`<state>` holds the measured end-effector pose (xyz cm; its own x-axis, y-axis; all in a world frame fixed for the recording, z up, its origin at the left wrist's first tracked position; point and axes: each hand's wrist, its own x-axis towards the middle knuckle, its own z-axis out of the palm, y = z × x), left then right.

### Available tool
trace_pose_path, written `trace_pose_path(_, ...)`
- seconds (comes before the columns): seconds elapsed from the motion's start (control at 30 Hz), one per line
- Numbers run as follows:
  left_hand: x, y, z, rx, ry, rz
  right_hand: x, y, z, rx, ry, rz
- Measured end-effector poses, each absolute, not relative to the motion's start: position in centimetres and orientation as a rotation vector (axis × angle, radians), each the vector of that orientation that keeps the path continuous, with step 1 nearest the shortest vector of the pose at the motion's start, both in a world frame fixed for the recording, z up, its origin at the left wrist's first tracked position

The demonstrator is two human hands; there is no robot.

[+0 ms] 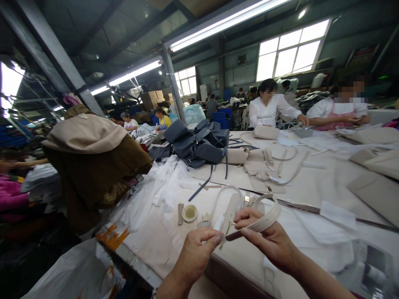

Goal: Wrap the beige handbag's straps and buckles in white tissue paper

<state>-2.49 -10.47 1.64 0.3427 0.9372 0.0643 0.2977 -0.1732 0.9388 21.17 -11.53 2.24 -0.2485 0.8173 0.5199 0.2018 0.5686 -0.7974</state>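
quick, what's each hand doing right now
Left hand: closed, pinching the end of the cream strap near its white wrapping.
Right hand: closed on the same cream strap, holding its curved loop.

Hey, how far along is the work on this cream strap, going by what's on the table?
Done: a blue bag sits assembled further up the table. In hand: the right hand holds a looped cream strap, while the left hand pinches a small white piece at its end. Left: flat cream bag panels with loose straps lie unassembled beyond.
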Motion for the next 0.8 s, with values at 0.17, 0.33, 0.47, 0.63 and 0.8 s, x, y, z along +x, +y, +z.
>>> trace_pose_path(0.17, -2.4, -10.5, 1.8, 1.675, 1.098, 0.854, 20.9, -11.4, 1.9, -0.855, -1.778, 0.716)
trace_pose_path(0.33, -2.5, -10.4, 1.8, 1.676, 1.079, 0.843, 21.0, -10.9, 1.8, -0.858, -1.778, 0.73)
trace_pose_path(0.47, -2.1, -10.6, 2.1, 1.669, 1.086, 0.833, 20.4, -10.8, 1.4, -0.861, -1.787, 0.791)
trace_pose_path(0.63, -1.3, -10.7, 2.3, 1.658, 1.078, 0.785, 19.0, -10.9, 0.3, -0.838, -1.817, 0.95)
trace_pose_path(0.8, -1.7, -10.6, 1.5, 1.641, 1.195, 0.77, 20.9, -8.4, 0.2, -0.706, -1.063, 1.43)
